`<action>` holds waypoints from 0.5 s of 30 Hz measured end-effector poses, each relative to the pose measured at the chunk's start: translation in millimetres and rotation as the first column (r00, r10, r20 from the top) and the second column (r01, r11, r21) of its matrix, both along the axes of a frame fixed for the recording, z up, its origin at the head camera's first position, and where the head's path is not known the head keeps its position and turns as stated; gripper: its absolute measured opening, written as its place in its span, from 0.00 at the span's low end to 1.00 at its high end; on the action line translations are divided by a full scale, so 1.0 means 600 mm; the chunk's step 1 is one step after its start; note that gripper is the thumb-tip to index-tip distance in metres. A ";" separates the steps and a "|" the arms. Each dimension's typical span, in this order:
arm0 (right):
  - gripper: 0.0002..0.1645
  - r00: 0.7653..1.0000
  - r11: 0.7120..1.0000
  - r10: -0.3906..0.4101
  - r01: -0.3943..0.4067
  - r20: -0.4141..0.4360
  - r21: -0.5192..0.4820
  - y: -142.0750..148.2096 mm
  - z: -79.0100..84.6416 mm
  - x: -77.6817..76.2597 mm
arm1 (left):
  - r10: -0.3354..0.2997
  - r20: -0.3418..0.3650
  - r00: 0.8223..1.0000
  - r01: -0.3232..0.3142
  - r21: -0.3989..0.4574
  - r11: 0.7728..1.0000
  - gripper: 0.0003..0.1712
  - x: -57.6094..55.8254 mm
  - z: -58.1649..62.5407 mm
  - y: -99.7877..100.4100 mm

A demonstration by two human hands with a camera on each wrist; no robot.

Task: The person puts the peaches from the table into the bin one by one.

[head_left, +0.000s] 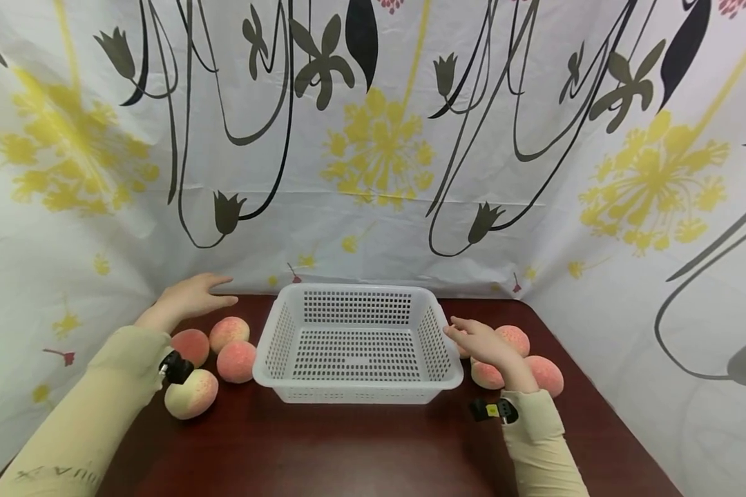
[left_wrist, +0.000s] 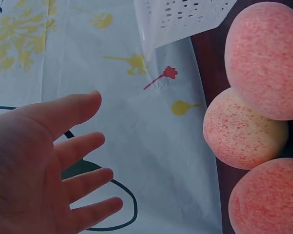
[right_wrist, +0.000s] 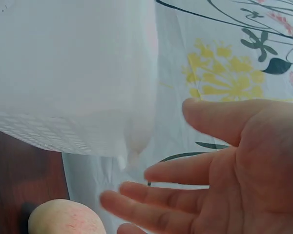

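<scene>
A white plastic basket (head_left: 357,393) with slotted walls stands at the middle of the table, nothing in it. My left hand (head_left: 194,298) hovers over the peaches at the basket's left, fingers extended and holding nothing. Below it lie several peaches, among them a red one (head_left: 237,362) by the basket and a pale yellow-pink one (head_left: 191,395) nearest me. In the left wrist view three peaches (left_wrist: 245,129) sit right of the spread fingers. My right hand (head_left: 481,342) reaches over the peaches (head_left: 543,375) on the right, fingers loosely extended beside the basket's right wall (right_wrist: 73,73).
The dark red-brown table (head_left: 348,449) carries everything. Behind it and along both sides hangs a white cloth (head_left: 373,235) printed with yellow flowers and dark stems. Each wrist bears a small black camera (head_left: 176,367).
</scene>
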State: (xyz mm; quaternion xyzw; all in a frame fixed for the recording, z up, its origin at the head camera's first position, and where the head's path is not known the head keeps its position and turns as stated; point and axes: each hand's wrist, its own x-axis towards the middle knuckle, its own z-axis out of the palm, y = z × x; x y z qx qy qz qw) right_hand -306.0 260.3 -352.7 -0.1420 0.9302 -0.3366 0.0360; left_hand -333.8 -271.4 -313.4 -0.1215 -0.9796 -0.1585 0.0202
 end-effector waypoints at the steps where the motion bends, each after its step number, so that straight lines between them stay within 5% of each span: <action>1: 0.37 1.000 1.000 -0.010 0.010 0.015 -0.009 -0.001 -0.001 -0.001 | -0.001 0.004 1.000 0.001 -0.001 1.000 0.44 -0.004 0.001 0.001; 15: 0.27 0.999 0.996 -0.053 0.054 0.013 -0.076 -0.008 -0.021 -0.002 | 0.021 0.126 0.992 -0.016 -0.036 0.999 0.41 -0.031 -0.008 0.004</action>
